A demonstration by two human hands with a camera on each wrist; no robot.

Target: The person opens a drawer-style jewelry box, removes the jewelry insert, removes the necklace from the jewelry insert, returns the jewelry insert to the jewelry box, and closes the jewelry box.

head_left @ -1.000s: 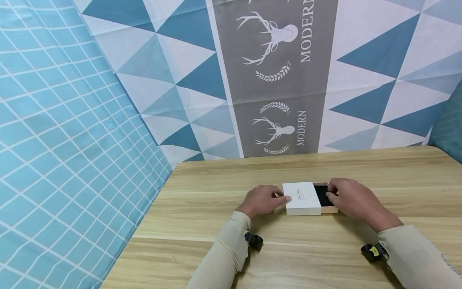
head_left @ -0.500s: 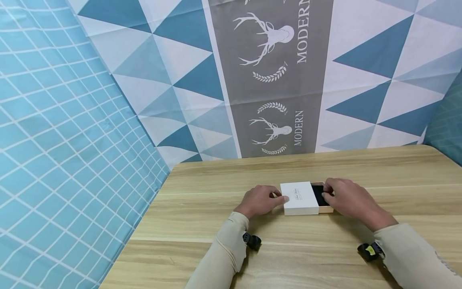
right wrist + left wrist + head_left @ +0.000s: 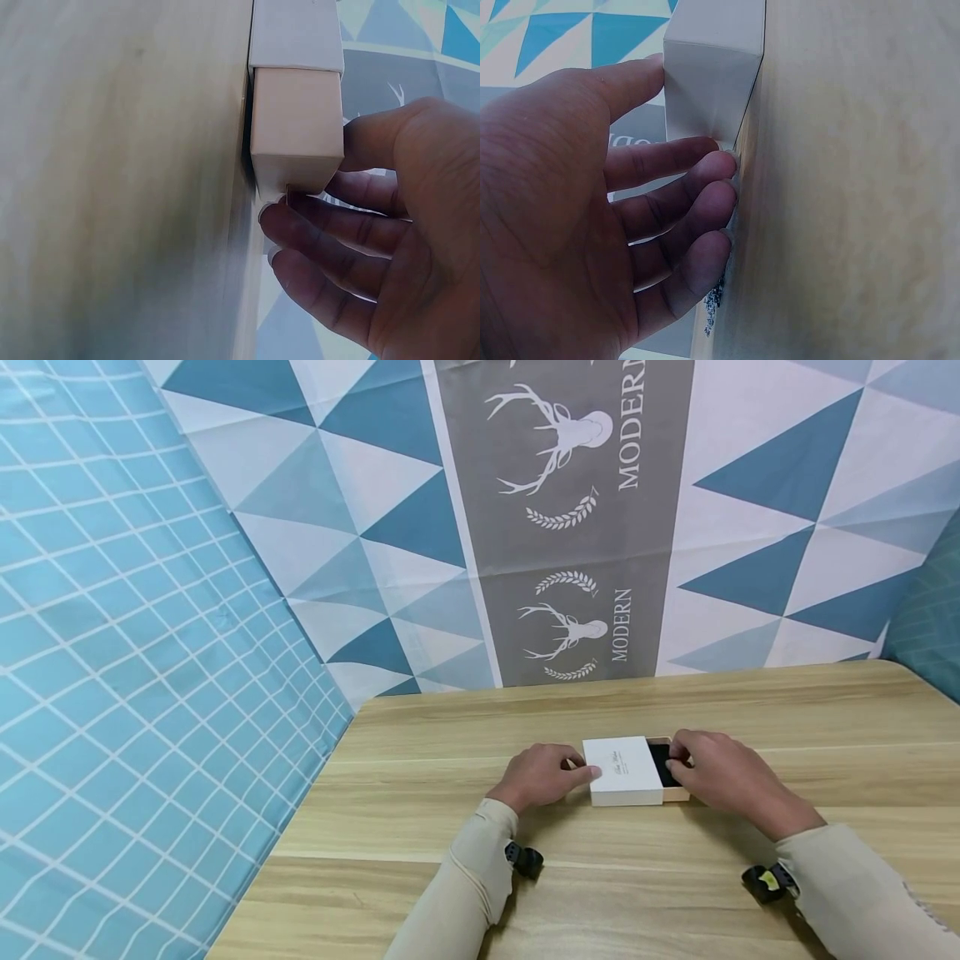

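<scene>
A white slide-out gift box lies on the wooden table in the head view, with small print on its sleeve [image 3: 626, 768]. Its peach-coloured drawer [image 3: 296, 112] juts out at the right, and the black lining [image 3: 662, 764] shows inside. My left hand [image 3: 536, 774] holds the sleeve's left end, thumb on the top and fingertips low at the end face [image 3: 705, 90]. At the other end, my right hand [image 3: 723, 772] grips the drawer, thumb over its rim and curled fingers at its end. A small tab [image 3: 288, 195] pokes out by those fingertips.
The wooden table [image 3: 375, 827] reaches back to a patterned cloth [image 3: 570, 543] with deer prints. Blue grid cloth [image 3: 135, 652] hangs along the left side. A teal cushion-like shape [image 3: 930, 610] stands at the far right edge.
The drawer has slid a little left into the sleeve, along with my right hand, so less black lining shows. My left hand keeps its hold on the sleeve.
</scene>
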